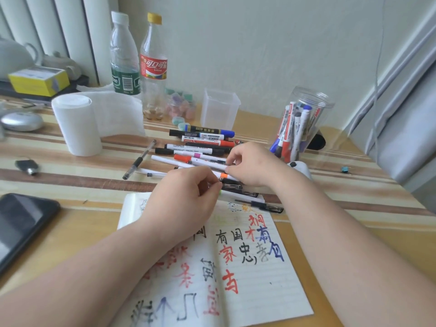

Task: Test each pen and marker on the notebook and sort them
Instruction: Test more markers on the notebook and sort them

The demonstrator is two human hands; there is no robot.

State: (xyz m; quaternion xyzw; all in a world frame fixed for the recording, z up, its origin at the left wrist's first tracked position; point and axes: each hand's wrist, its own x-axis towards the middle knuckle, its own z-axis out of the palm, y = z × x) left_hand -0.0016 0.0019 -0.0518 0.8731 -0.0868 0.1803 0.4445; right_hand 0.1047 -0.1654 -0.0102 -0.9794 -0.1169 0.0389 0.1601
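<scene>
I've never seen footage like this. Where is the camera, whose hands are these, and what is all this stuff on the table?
There is no machine here. A person wears one camera on the head, and it looks down at their own bare hands. An open notebook lies nearest, covered in red, black and blue test scribbles. Beyond it is a loose pile of pens and markers, and to the right a clear jar holds more markers. The right hand seems to pinch a white pen with an orange band at the pile's near edge. The left hand has curled fingers beside it, but what they hold is hidden. A dark phone and a tissue roll sit to the left.
</scene>
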